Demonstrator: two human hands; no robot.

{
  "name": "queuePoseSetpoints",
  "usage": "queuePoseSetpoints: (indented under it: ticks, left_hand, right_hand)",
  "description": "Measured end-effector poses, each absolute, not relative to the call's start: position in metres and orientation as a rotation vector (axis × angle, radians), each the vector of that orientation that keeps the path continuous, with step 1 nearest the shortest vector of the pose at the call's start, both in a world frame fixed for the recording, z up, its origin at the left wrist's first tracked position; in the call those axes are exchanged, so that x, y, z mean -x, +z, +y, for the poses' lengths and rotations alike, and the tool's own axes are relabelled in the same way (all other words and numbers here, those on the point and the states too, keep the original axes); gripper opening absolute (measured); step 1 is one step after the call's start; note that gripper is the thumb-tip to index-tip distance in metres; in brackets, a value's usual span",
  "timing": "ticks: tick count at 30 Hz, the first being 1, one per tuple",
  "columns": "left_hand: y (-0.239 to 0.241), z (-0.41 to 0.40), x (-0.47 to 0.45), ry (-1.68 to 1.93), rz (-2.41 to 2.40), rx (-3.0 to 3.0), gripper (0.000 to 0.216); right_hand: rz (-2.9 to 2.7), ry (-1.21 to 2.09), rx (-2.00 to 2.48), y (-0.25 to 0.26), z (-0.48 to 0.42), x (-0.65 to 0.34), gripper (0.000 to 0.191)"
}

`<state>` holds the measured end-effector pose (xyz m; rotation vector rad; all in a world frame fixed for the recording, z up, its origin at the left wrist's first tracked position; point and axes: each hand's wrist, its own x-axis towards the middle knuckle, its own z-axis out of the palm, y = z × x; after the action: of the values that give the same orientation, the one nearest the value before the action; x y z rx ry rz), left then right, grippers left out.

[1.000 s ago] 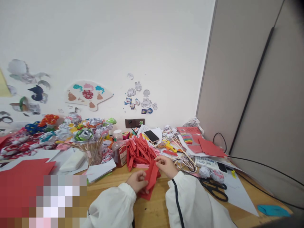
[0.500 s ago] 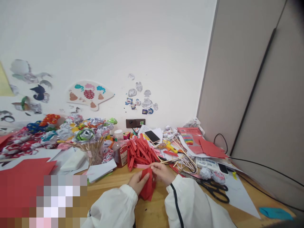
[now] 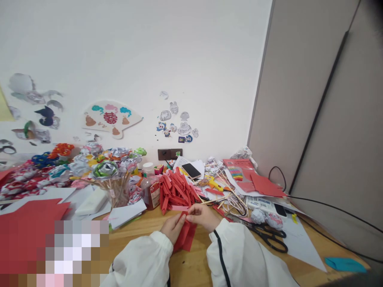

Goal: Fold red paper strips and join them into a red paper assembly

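A piece of red paper (image 3: 187,238), with folds in it, is held just above the wooden table (image 3: 143,239). My left hand (image 3: 173,227) grips its left side, thumb on top. At the paper's upper edge, my right hand (image 3: 202,217) pinches with thumb and fingertips close to the left thumb. The underside of the paper and some fingers are hidden. Directly beyond the hands lies a heap of folded red paper strips (image 3: 176,189). To its left stands a clear bottle with a white cap (image 3: 149,179).
Black-handled scissors (image 3: 271,237) lie right of my right sleeve. A yellow glue gun (image 3: 215,183), a phone (image 3: 191,170) and thin wooden sticks are behind. Left are paper flowers (image 3: 105,169) on sticks and red sheets (image 3: 32,219). Cables cross the right side.
My fingers have shifted slightly on the red paper, and both thumbs are now closer together at its top edge. The paper's lower part spreads differently. The view has moved a little.
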<state>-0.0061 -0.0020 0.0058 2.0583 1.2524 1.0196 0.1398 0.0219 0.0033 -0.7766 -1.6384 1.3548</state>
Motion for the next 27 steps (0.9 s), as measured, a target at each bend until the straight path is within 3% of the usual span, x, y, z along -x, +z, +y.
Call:
queuePoseSetpoints:
  ticks: [13,22,27]
  left_hand:
    - [0.005,-0.001,0.007,0.949,1.154,-2.1,0.031]
    - [0.004,-0.001,0.009,0.987,1.32,-2.089,0.031]
    - [0.002,-0.003,0.007,1.06,1.208,-1.899,0.033]
  right_hand:
    - [-1.733,1.174,0.848,0.002,0.024,-0.141,0.023]
    - [-2.047,0.523,0.998,-0.001,0.015,-0.136,0.02]
    - [-2.179,0.33,0.974,0.004,0.012,-0.136,0.02]
